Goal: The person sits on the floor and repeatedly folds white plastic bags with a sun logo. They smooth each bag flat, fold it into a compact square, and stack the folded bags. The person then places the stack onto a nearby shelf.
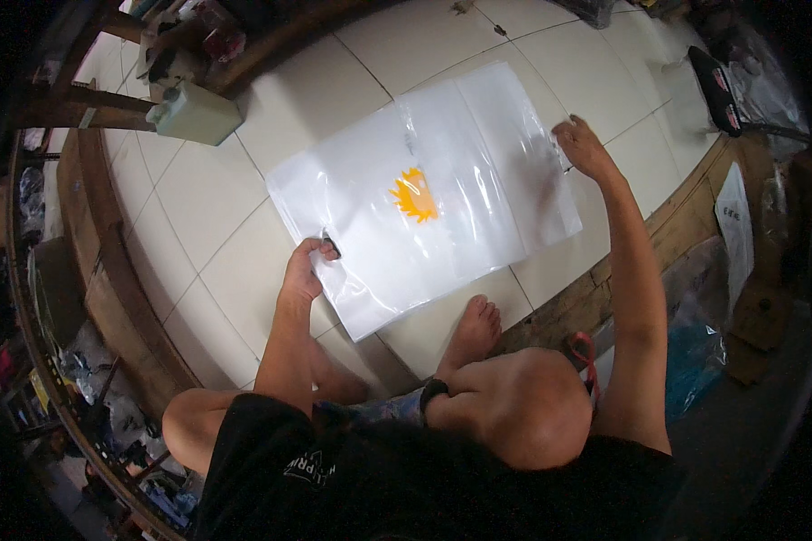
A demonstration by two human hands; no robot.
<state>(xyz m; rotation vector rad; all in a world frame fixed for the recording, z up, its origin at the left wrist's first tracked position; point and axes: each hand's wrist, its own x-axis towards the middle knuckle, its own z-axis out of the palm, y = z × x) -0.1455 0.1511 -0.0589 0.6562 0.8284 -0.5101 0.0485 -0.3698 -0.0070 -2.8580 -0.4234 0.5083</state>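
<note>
A flat stack of clear and white plastic bags point(460, 243) lies tilted on the tiled floor in front of me, an orange spiky-edged print at its middle. At its left edge, my left hand point(307, 267) is closed on the bags by a small dark handle hole point(332, 245). My right hand point(585, 149) is curled at the right edge, its fingertips pinched at the plastic; exactly how much they grip is too small to tell.
A pale plastic jerrycan point(195, 114) stands at the upper left beside wooden beams point(108, 106). My bare foot point(475, 332) is close to the bags' near edge. Wooden planks point(686, 203) border the right, with crumpled clear plastic point(695, 361) and a black item point(715, 90) there.
</note>
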